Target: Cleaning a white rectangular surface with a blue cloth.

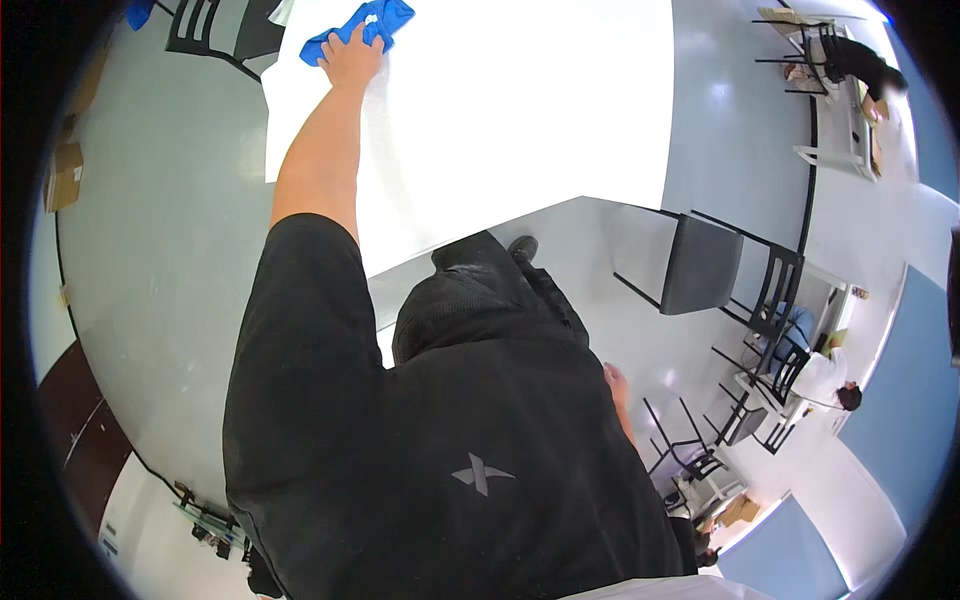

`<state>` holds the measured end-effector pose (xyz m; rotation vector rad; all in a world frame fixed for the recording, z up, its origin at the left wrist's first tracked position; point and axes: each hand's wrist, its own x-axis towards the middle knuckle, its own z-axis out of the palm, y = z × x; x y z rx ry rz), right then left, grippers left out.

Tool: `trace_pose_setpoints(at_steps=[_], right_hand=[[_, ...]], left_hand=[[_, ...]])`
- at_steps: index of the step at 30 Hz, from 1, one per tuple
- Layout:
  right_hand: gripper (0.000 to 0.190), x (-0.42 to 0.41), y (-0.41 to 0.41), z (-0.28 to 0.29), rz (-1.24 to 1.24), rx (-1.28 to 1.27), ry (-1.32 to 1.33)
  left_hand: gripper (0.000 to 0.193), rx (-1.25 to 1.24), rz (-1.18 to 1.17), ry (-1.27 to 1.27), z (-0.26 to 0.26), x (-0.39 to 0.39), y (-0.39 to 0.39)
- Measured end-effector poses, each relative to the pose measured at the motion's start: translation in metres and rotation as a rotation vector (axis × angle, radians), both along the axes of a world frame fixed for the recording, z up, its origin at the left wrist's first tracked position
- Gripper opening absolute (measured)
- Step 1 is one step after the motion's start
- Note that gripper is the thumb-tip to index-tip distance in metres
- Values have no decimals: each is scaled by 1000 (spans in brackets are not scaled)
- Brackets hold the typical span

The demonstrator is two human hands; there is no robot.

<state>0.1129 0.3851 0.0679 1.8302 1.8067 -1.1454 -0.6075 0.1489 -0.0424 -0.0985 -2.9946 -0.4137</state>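
Observation:
My left arm stretches forward over the white tabletop (510, 112). Near the table's far left part, my left hand (352, 60) grips a crumpled blue cloth (394, 19) from above, fingers bent into it. The cloth lies on the table and bears a small white mark. My right hand (616, 384) hangs low beside my body, away from the table. Only part of it shows past my black shirt (450, 420), so its fingers cannot be made out well.
A black chair (701, 262) stands right of the table, another chair (217, 34) at its far left corner. People sit or bend at white desks along the right wall. Cardboard boxes (66, 176) stand by the left wall.

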Motion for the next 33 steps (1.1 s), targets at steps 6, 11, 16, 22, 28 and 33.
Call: trace_pose_setpoints(at_steps=[6,11,16,22,28,33], right_hand=[[39,81,-14,-88,254,-68,16],[39,72,12,-118,273,-27,129],[38,-30,46,-42,151,-92,157],[39,-52,90,-43,269,-89,184],[40,-44,123,-77,349,-196,233],[39,-38,129,-80,356,-148,353]], left_hand=[[50,15,-297,84,2,92,36],[48,117,-526,-19,28,217,54],[49,111,-619,-96,45,302,32],[50,92,-445,-110,51,344,-12],[51,57,-27,-38,32,376,-76],[53,54,233,-11,25,373,-97]])
